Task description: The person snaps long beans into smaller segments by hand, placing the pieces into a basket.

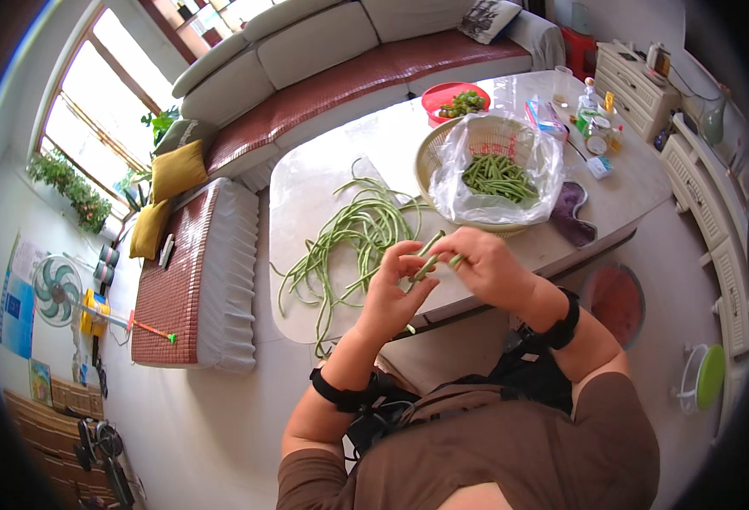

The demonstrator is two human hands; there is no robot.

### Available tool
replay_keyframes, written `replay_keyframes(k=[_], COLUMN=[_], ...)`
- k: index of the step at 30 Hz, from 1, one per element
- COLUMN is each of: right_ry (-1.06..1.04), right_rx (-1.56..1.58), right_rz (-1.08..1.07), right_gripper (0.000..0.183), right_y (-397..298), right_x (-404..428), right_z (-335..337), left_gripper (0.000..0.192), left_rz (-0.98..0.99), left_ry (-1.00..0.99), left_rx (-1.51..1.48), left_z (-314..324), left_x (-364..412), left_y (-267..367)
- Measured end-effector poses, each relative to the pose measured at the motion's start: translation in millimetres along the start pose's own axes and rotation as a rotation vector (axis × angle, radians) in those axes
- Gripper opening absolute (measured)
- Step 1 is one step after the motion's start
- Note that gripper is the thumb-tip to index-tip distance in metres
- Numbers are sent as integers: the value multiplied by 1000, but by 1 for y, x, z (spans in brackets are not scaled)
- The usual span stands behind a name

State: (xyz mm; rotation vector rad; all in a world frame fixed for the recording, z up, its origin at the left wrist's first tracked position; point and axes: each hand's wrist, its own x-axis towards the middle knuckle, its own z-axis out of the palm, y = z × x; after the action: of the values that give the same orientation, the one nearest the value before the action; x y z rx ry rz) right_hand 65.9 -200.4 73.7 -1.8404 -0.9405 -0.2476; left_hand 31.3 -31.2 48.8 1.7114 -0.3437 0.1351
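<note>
Above the table's near edge, my left hand (396, 290) holds green long-bean pieces (424, 268) between thumb and fingers. My right hand (486, 258) meets it from the right, its fingertips pinching bean as well; the curled fingers partly hide the pieces. To the left of my hands, a loose tangle of whole long beans (365, 233) spreads over the table, some ends drooping past the edge. Beyond my right hand stands a plastic colander (431, 159) lined with a clear plastic bag (454, 191). Short cut beans (498, 177) lie inside the bag.
A red bowl (433, 97) of grapes (463, 104) sits behind the colander. Glass jars (598, 135), bottles and a tissue pack (545, 118) stand at the table's far right. A purple cloth item (572, 213) lies right of the colander. A red-topped stool (615, 306) is below the table's right side.
</note>
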Motion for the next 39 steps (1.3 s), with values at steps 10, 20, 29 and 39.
replay_keyframes(k=[10,20,29,39], right_ry=[315,97,265,487], right_rx=[-549,-660,80,971], right_rz=[-56,-244,208,448], right_gripper=[31,26,13,15], right_y=[30,28,47,56], right_x=[-1,6,10,19], right_z=[-9,20,42,13], left_gripper=[11,15,14,15], left_rz=[19,157,98,-84], left_ry=[251,281,322,352], left_rx=[-41,268,275,-127], left_z=[-11,3,11,-4], left_x=[10,15,15,17], left_y=[-58,-24,-38,-48])
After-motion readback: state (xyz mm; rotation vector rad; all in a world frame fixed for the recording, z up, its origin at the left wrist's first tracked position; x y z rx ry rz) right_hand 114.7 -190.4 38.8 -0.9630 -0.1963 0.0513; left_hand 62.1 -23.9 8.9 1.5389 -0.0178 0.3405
